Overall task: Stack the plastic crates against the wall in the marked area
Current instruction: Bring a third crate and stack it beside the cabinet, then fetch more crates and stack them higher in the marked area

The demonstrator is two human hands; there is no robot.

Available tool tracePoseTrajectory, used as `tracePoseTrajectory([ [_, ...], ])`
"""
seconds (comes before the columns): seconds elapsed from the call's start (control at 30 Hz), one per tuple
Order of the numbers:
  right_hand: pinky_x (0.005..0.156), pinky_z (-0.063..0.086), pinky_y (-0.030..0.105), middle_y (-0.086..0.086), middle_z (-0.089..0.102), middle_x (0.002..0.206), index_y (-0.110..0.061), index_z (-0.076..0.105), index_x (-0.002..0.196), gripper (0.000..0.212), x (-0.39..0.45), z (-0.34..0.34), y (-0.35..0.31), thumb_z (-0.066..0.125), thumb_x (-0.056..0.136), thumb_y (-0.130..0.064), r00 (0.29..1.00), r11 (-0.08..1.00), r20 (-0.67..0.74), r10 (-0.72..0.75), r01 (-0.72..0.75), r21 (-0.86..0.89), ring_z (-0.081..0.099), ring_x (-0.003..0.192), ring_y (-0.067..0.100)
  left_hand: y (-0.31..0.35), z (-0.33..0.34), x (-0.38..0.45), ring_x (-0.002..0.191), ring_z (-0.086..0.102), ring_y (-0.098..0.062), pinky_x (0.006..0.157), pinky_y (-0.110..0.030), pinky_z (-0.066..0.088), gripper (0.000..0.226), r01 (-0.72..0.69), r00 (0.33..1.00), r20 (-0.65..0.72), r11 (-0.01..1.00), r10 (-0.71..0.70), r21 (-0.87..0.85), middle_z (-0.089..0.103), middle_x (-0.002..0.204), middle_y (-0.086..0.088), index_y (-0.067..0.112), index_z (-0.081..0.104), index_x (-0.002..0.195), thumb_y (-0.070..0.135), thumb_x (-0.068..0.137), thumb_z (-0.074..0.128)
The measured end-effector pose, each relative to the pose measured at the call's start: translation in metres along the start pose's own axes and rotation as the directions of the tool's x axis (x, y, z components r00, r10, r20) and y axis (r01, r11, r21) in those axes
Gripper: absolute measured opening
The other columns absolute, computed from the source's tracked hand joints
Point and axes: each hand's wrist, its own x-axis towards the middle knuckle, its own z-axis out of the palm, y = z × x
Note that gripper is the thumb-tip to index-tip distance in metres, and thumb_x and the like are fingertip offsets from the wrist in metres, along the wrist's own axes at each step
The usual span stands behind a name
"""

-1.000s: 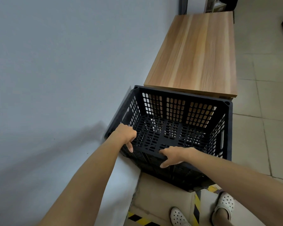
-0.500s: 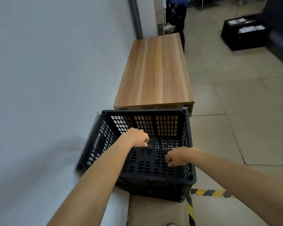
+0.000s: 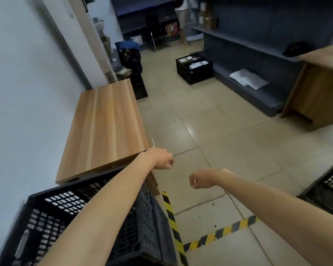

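The crate [image 3: 69, 223] sat against the wall [image 3: 17, 93], inside striped floor tape [image 3: 173, 223], beside a wooden worktop [image 3: 104, 127]. Both the left hand [image 3: 161, 158] and right hand [image 3: 202, 180] hung loosely curled and empty over the tiled floor [image 3: 229, 141].

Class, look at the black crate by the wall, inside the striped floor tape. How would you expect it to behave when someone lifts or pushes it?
The black crate probably lifts lightly for its size: its walls are mostly holes and no contents show. It likely stays stiff, since the rim looks thick and boxy. The slot in its left side should give a sure grip. Pushed, it would probably slide rather than tip.
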Motion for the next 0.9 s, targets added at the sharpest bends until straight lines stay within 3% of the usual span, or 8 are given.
tracePoseTrajectory([
  [0.17, 0.088, 0.048, 0.034, 0.006, 0.066, 0.119, -0.015, 0.065, 0.117, 0.028, -0.056, -0.001, 0.119, 0.05, 0.094, -0.022, 0.986, 0.985, -0.025, 0.166, -0.164, 0.048, 0.064, 0.104, 0.026, 0.076, -0.062, 0.07, 0.111, 0.061, -0.026, 0.088, -0.036, 0.048, 0.029, -0.103, 0.993, -0.046, 0.99, 0.108, 0.095, 0.064, 0.124, -0.003, 0.025, 0.061, 0.122, 0.033, 0.098, 0.048],
  [0.37, 0.076, 0.047, 0.031, 0.001, 0.058, 0.101, -0.016, 0.063, 0.116, 0.027, -0.123, 0.019, 0.222, 0.046, 0.097, -0.022, 0.954, 0.943, -0.044, 0.297, -0.287, 0.167, 0.057, 0.085, 0.019, 0.158, -0.116, 0.141, 0.113, 0.06, -0.025, 0.082, -0.031, 0.046, 0.026, -0.203, 0.978, -0.015, 0.966, 0.208, 0.16, 0.065, 0.123, -0.002, 0.024, 0.063, 0.119, 0.033, 0.098, 0.051],
  [0.53, 0.074, 0.047, 0.032, 0.002, 0.06, 0.103, -0.016, 0.062, 0.117, 0.027, -0.182, 0.043, 0.283, 0.045, 0.097, -0.023, 0.912, 0.876, -0.014, 0.411, -0.391, 0.282, 0.06, 0.086, 0.02, 0.228, -0.155, 0.192, 0.113, 0.062, -0.026, 0.086, -0.032, 0.049, 0.026, -0.311, 0.947, -0.003, 0.918, 0.321, 0.245, 0.065, 0.125, -0.002, 0.027, 0.063, 0.12, 0.035, 0.098, 0.052],
  [0.7, 0.088, 0.05, 0.039, 0.005, 0.062, 0.119, -0.015, 0.062, 0.117, 0.028, -0.235, 0.072, 0.334, 0.045, 0.096, -0.022, 0.856, 0.775, 0.019, 0.517, -0.477, 0.414, 0.061, 0.106, 0.027, 0.297, -0.192, 0.242, 0.107, 0.063, -0.029, 0.082, -0.031, 0.047, 0.022, -0.432, 0.893, 0.02, 0.843, 0.45, 0.32, 0.065, 0.122, -0.003, 0.034, 0.064, 0.112, 0.034, 0.094, 0.053],
  [0.8, 0.085, 0.049, 0.037, 0.003, 0.06, 0.11, -0.022, 0.062, 0.113, 0.026, -0.259, 0.092, 0.365, 0.046, 0.095, -0.028, 0.802, 0.695, 0.026, 0.597, -0.534, 0.481, 0.059, 0.099, 0.025, 0.34, -0.211, 0.275, 0.104, 0.062, -0.03, 0.077, -0.03, 0.044, 0.022, -0.472, 0.859, 0.006, 0.787, 0.512, 0.397, 0.063, 0.119, -0.006, 0.032, 0.063, 0.111, 0.032, 0.095, 0.049],
  [0.9, 0.089, 0.051, 0.046, 0.004, 0.062, 0.112, -0.024, 0.063, 0.114, 0.028, -0.279, 0.104, 0.396, 0.046, 0.092, -0.031, 0.751, 0.62, 0.075, 0.655, -0.592, 0.514, 0.061, 0.098, 0.027, 0.381, -0.231, 0.308, 0.107, 0.061, -0.031, 0.078, -0.032, 0.044, 0.025, -0.495, 0.824, -0.028, 0.742, 0.566, 0.451, 0.061, 0.121, -0.009, 0.027, 0.061, 0.118, 0.033, 0.098, 0.047],
])
